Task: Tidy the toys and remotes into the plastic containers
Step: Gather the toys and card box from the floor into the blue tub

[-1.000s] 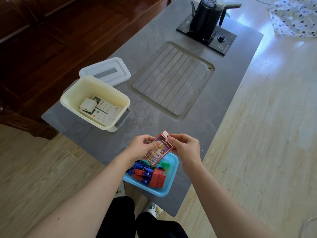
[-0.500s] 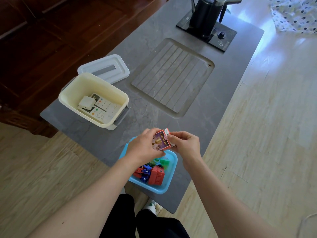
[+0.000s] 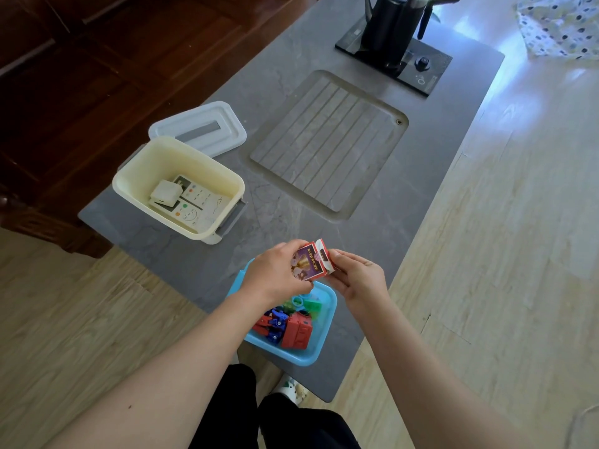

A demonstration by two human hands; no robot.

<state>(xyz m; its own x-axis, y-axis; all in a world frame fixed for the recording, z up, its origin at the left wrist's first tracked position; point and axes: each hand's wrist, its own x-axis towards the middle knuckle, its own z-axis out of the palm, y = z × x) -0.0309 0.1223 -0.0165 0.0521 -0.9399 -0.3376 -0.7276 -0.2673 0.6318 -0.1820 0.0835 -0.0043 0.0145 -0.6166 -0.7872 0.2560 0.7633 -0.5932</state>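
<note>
A small red and purple card box [image 3: 312, 260] is held in both hands just above the blue plastic container [image 3: 324, 335]. My left hand [image 3: 275, 273] grips its left side and my right hand [image 3: 358, 277] holds its right end. The blue container sits at the table's near edge and holds a red and blue robot toy [image 3: 287, 327] and green pieces [image 3: 308, 304]. Further left stands a cream plastic container [image 3: 129, 186] with two white remotes [image 3: 201, 205] and a small white block [image 3: 165, 193] inside.
A white lid [image 3: 201, 124] lies behind the cream container. A recessed ribbed tray [image 3: 327, 140] fills the middle of the grey table. A black kettle on its base [image 3: 393, 37] stands at the far end. Dark wooden furniture [image 3: 64, 76] borders the left, and spotted cloth [image 3: 560, 24] lies at top right.
Both hands have turned and tilted the card box, and my left hand has closed further over its left side. The box stays above the blue container.
</note>
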